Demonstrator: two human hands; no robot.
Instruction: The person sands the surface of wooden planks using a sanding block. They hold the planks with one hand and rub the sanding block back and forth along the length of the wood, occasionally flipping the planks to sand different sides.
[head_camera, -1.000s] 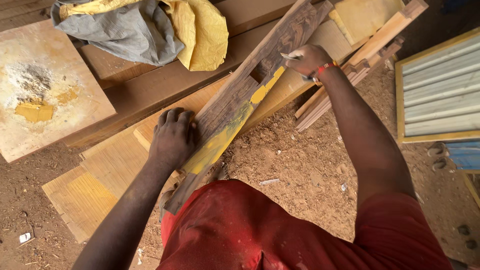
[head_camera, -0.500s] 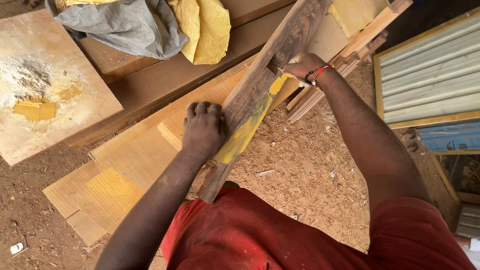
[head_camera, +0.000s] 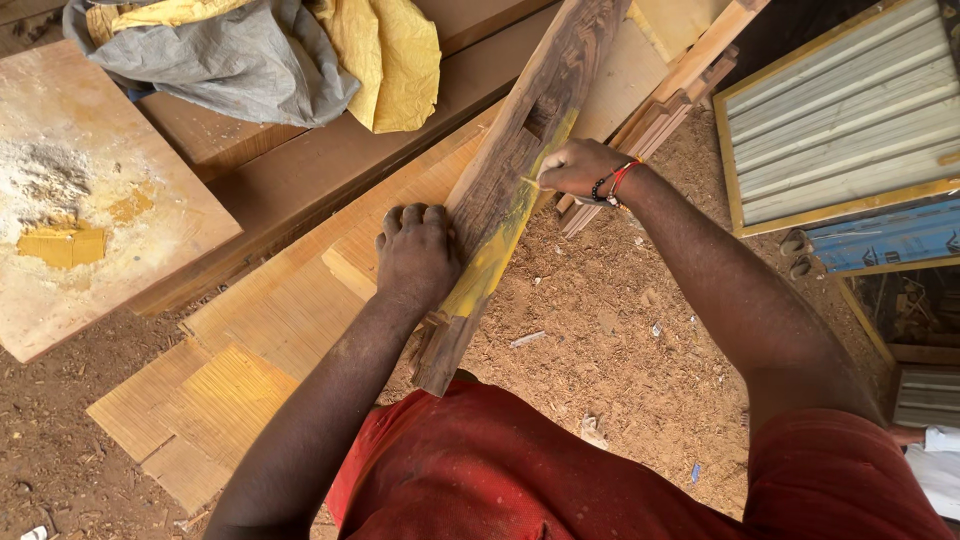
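A long dark wooden beam (head_camera: 515, 170) lies diagonally across the work area, its near end at about 6 o'clock against the person's red shirt (head_camera: 520, 470) and its far end running out of view toward 1 o'clock. A rectangular notch is cut into its upper face, and a band of yellow filler (head_camera: 500, 245) coats the right-hand edge along the middle stretch.

The left hand (head_camera: 418, 255) rests palm down on the beam's left edge, fingers curled over the wood and pressing on it; it grips nothing else. The right hand (head_camera: 580, 168) sits at 2 o'clock from the left hand, against the yellow-coated edge just below the notch. Its fingers are closed around a small thin tool (head_camera: 530, 181), of which only a pale tip shows; its kind cannot be told. A bead bracelet with a red cord (head_camera: 612, 181) circles that wrist.

Under the beam, pale flat boards (head_camera: 260, 330) lie on the ground. At 10 o'clock stands a square board (head_camera: 100, 260) carrying white powder and a lump of yellow paste (head_camera: 62, 243). At 12 o'clock, grey and yellow cloths (head_camera: 290, 55) are heaped on a brown plank. At 3 o'clock lies a yellow-framed panel of pale slats (head_camera: 840, 140). Sawdust (head_camera: 620, 330) covers the ground at 4 o'clock.
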